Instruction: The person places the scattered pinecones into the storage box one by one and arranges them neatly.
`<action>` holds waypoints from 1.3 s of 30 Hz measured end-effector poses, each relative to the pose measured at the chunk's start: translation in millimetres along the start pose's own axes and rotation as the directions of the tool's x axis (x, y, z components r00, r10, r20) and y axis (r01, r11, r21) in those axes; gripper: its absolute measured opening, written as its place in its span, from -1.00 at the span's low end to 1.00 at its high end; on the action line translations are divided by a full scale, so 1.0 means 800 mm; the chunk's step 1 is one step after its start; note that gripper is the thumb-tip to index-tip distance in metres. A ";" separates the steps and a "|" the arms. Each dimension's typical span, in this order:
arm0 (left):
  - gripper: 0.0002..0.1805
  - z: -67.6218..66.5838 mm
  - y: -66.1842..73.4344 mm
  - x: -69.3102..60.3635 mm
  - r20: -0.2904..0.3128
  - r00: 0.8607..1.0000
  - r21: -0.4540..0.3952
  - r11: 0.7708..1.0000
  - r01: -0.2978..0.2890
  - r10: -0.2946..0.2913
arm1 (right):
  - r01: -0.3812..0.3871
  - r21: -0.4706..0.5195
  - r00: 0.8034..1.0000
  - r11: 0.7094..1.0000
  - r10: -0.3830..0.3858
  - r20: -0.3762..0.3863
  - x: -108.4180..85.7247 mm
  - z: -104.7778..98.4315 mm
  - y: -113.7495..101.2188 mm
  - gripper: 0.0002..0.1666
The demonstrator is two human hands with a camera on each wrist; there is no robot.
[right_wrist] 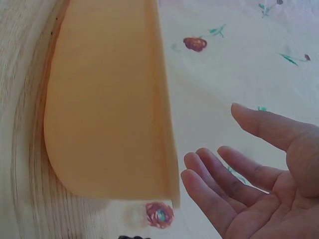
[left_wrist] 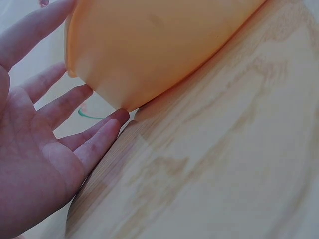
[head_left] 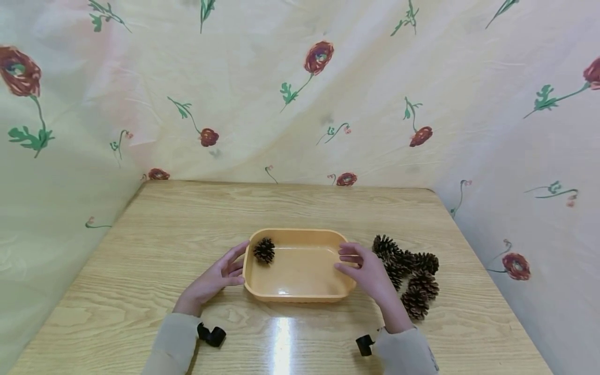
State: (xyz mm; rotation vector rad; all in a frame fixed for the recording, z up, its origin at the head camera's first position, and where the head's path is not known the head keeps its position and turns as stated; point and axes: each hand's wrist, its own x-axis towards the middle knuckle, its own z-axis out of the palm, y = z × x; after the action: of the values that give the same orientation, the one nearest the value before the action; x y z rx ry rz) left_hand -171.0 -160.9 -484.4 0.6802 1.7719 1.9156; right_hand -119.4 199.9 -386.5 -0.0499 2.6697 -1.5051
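Note:
A shallow yellow-orange plastic tray [head_left: 300, 298] rests on the wooden table, a single brown pine cone [head_left: 264, 251] inside at its left end. At the tray's left side is my left hand [head_left: 217, 276], its fingers extended; in the left wrist view, fingertips [left_wrist: 119, 115] touch the outer wall. My right hand [head_left: 370, 268] is by the right rim, its fingers slightly bent, holding nothing. In the right wrist view these fingers [right_wrist: 199, 189] stand just apart from the tray's edge [right_wrist: 167, 124].
Several pine cones [head_left: 414, 276] lie in a cluster on the table [head_left: 117, 291], right of the tray and beside my right forearm. Flower-printed cloth [head_left: 253, 94] hangs behind the table and along both sides. Each wrist carries a small black device [head_left: 215, 336].

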 end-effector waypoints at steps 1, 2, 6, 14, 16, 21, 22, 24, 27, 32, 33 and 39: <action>-0.02 0.000 0.000 0.000 -0.001 1.000 -0.001 1.000 0.000 0.000 | 0.000 0.000 1.000 1.000 0.000 -0.004 -0.001 -0.002 0.001 -0.41; -0.02 0.000 0.000 0.000 -0.001 1.000 -0.003 1.000 0.001 -0.001 | -0.001 -0.002 1.000 1.000 0.001 -0.009 -0.002 -0.004 0.002 -0.41; -0.02 -0.001 -0.001 0.000 -0.004 1.000 -0.008 1.000 0.008 -0.008 | -0.007 -0.024 0.999 1.000 0.006 -0.040 -0.007 -0.011 0.006 -0.41; -0.02 -0.001 -0.001 0.000 -0.012 1.000 0.005 1.000 0.020 -0.020 | -0.053 -0.055 0.993 0.997 0.047 -0.106 -0.015 -0.023 0.015 -0.42; -0.02 -0.001 -0.001 0.000 -0.012 1.000 0.003 1.000 0.022 -0.022 | -0.063 -0.049 0.991 0.997 0.057 -0.118 -0.017 -0.025 0.017 -0.42; -0.02 -0.001 -0.002 -0.001 -0.012 1.000 -0.006 1.000 0.026 -0.026 | -0.079 -0.054 0.986 0.995 0.071 -0.149 -0.026 -0.032 0.020 -0.40; -0.02 -0.001 -0.002 -0.001 -0.012 1.000 -0.008 1.000 0.026 -0.026 | -0.079 -0.056 0.986 0.995 0.070 -0.154 -0.028 -0.033 0.020 -0.40; -0.02 -0.001 -0.002 -0.001 -0.011 1.000 -0.011 1.000 0.027 -0.027 | -0.083 -0.059 0.983 0.995 0.072 -0.166 -0.031 -0.036 0.021 -0.41; -0.02 -0.001 -0.002 -0.001 -0.010 1.000 -0.012 1.000 0.028 -0.028 | -0.094 -0.058 0.979 0.994 0.081 -0.185 -0.036 -0.039 0.022 -0.42; -0.02 -0.002 -0.002 -0.001 -0.008 1.000 -0.008 1.000 0.024 -0.024 | -0.102 -0.052 0.968 0.993 0.087 -0.236 -0.041 -0.045 0.028 -0.39; -0.03 -0.002 -0.002 -0.001 -0.007 1.000 -0.008 1.000 0.023 -0.023 | -0.099 -0.049 0.966 0.994 0.084 -0.244 -0.042 -0.047 0.030 -0.40; -0.03 -0.003 -0.002 -0.001 -0.005 1.000 -0.004 1.000 0.018 -0.018 | -0.073 -0.058 0.968 0.996 0.056 -0.244 -0.052 -0.063 0.039 -0.36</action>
State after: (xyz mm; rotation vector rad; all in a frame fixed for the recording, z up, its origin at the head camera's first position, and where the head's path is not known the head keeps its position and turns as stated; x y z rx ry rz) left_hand -171.8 -163.0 -486.5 0.6566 1.7712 1.9094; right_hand -82.1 261.9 -385.0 0.2297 2.8754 -1.4907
